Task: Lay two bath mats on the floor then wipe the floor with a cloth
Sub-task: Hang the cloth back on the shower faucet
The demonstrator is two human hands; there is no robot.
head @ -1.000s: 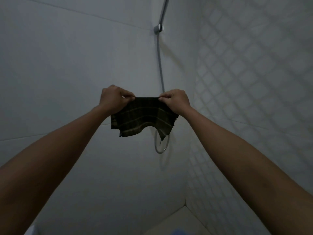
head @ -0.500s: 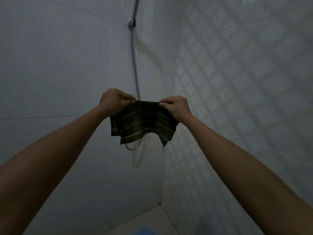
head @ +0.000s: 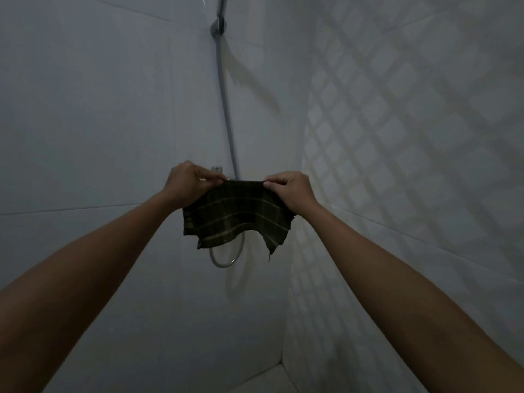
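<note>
A small dark green cloth (head: pixel 238 219) with pale checked stripes hangs in the air in front of a shower corner. My left hand (head: pixel 188 182) pinches its upper left corner and my right hand (head: pixel 290 190) pinches its upper right corner, so the top edge is stretched flat between them. The lower edge hangs loose and ragged. No bath mat is in view.
A grey shower hose (head: pixel 225 114) runs down the wall corner from a bracket (head: pixel 217 25) and loops below the cloth. A small metal fitting (head: pixel 217 169) shows behind my left hand. A strip of pale floor (head: pixel 272 381) appears at the bottom. The right wall carries a diamond pattern.
The view has swung slightly, so the hose sits a little further left behind the cloth. Both hands keep the same pinch on the cloth, held at about the same height.
</note>
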